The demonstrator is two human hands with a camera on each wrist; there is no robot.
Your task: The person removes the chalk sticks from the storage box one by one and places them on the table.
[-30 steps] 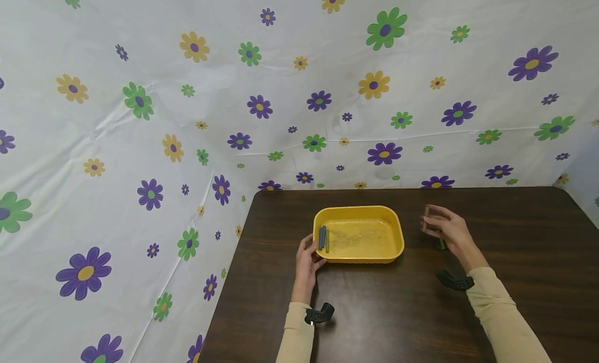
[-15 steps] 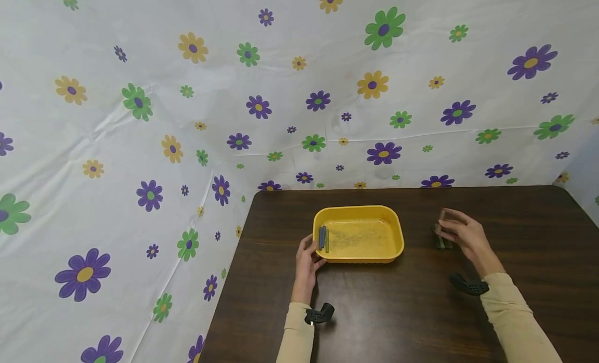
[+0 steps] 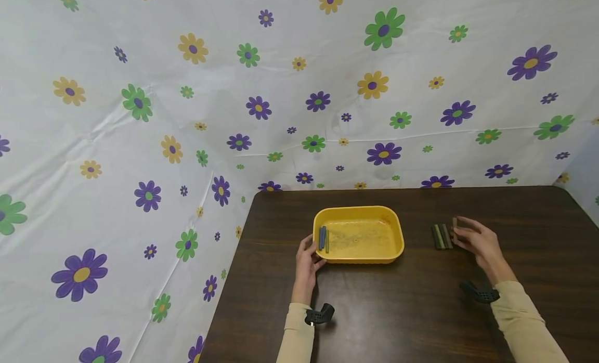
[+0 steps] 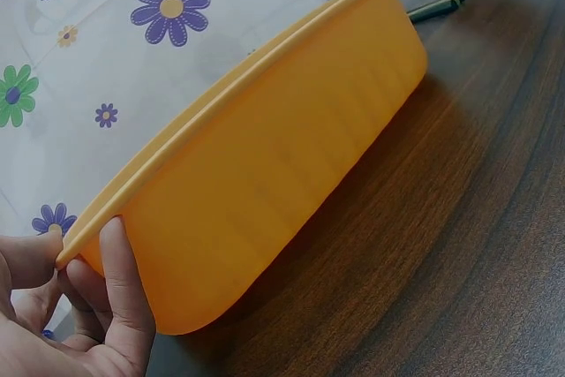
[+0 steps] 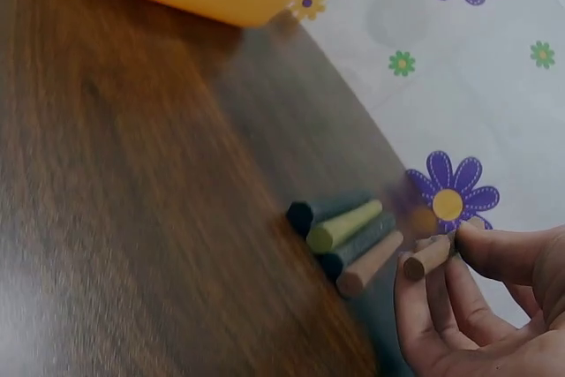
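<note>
In the head view my left hand [image 3: 305, 267] holds the near left corner of a yellow plastic tray [image 3: 362, 260]. The left wrist view has its thumb and fingers pinching the tray's rim [image 4: 221, 103]. Inside the tray, along its left end, lie two blue sticks [image 3: 322, 238] and a green stick [image 3: 327, 242]. My right hand [image 3: 484, 246] pinches a brown chalk-like stick [image 5: 428, 258] between thumb and fingertips, just right of a row on the table. That row has a yellow-green stick [image 5: 344, 225], a brown stick [image 5: 371, 264] and two dark sticks [image 5: 357, 249].
The dark wood table [image 3: 374, 311] carries the tray and the row, with a gap of bare wood between them. A white cloth [image 3: 281, 82] printed with flowers hangs behind and to the left. Each wrist wears a black strap [image 3: 320, 314].
My right hand has moved right and toward me with the brown stick, from left of the row to its right side, uncovering the row. The left hand and tray have stayed still.
</note>
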